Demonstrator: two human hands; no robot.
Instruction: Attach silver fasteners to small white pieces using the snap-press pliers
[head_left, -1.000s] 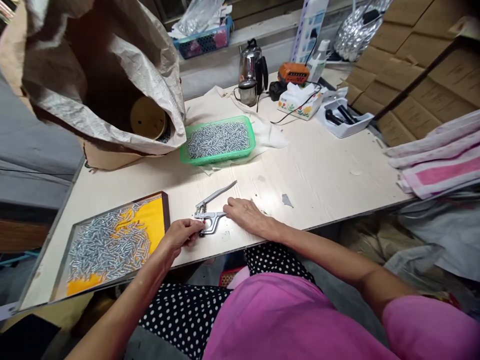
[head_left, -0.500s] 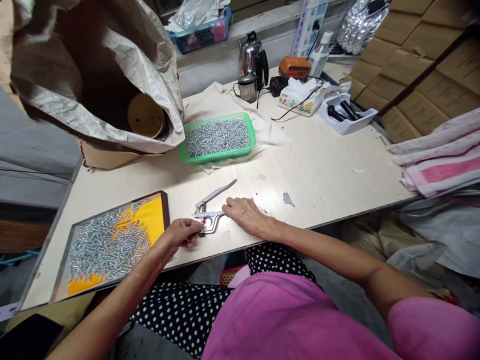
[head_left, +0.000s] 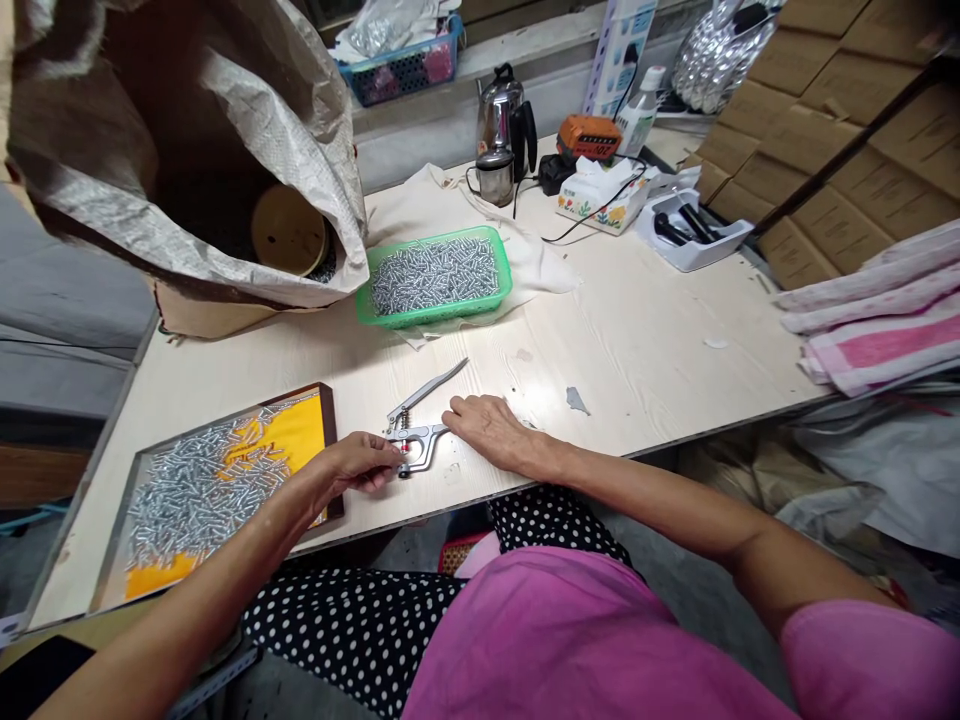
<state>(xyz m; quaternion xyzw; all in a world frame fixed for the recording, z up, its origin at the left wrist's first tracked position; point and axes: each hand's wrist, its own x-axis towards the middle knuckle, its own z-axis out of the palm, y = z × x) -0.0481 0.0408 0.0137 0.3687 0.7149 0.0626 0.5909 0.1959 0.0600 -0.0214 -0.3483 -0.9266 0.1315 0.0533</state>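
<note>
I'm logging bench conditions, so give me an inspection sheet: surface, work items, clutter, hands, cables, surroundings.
Surface: pale tabletop, marked in places.
Job's things: pliers, handles spread; dark-edged tray and green basket, both holding small metal pieces.
Clutter: kettle, metal cup, tissue box, white tray with black items.
Hands: right hand closed on one pliers handle; left hand at the pliers' head, its grip unclear.
Cables: black cable, passing across the tissue box.
Surroundings: open sack, cardboard stack, folded towels.

Head-worn view, forward and down
Above and behind the bare left hand (head_left: pixel 366 462) and bare right hand (head_left: pixel 487 430), facing the pale wood-grain tabletop (head_left: pixel 637 320) beyond.
</note>
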